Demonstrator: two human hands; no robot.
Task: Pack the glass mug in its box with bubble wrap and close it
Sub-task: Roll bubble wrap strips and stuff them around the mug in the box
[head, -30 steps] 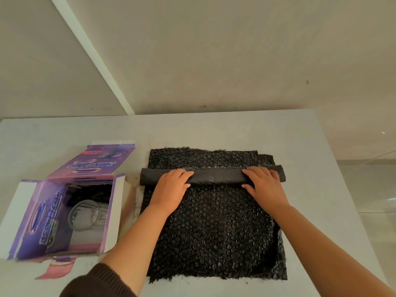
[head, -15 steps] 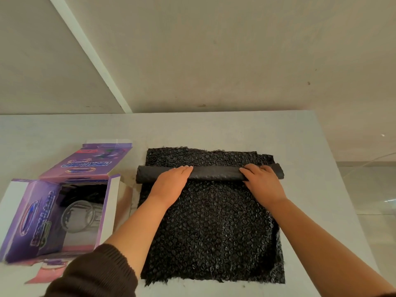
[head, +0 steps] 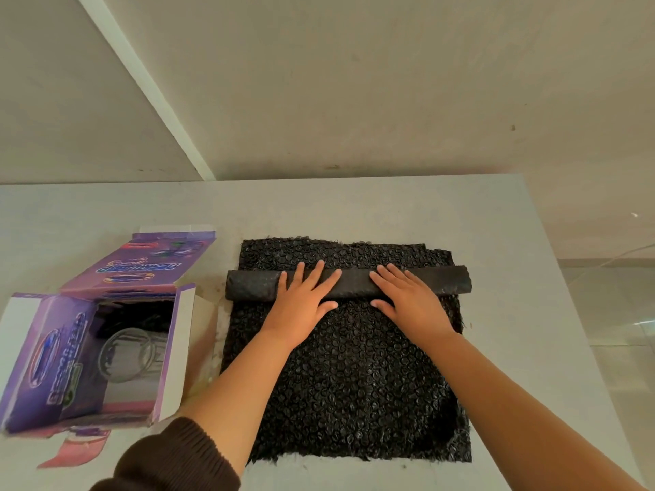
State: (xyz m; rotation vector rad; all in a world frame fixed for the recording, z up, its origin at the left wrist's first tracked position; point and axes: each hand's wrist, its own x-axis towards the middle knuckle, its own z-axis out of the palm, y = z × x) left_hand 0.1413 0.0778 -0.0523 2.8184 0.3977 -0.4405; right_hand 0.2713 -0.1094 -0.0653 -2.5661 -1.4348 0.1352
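Observation:
A sheet of black bubble wrap lies flat on the grey table, its far part wound into a roll. My left hand and my right hand rest flat on the roll, fingers spread, side by side near its middle. To the left lies the purple box on its side, flaps open towards me. The clear glass mug lies inside it, with some black bubble wrap behind it.
The grey table ends at its far edge near a beige wall and at its right edge beside a tiled floor. A pink box flap sticks out at the front left.
Both hands have slid inward along the roll towards its middle and flattened with fingers spread. The roll has moved slightly away from me. The view has shifted a little.

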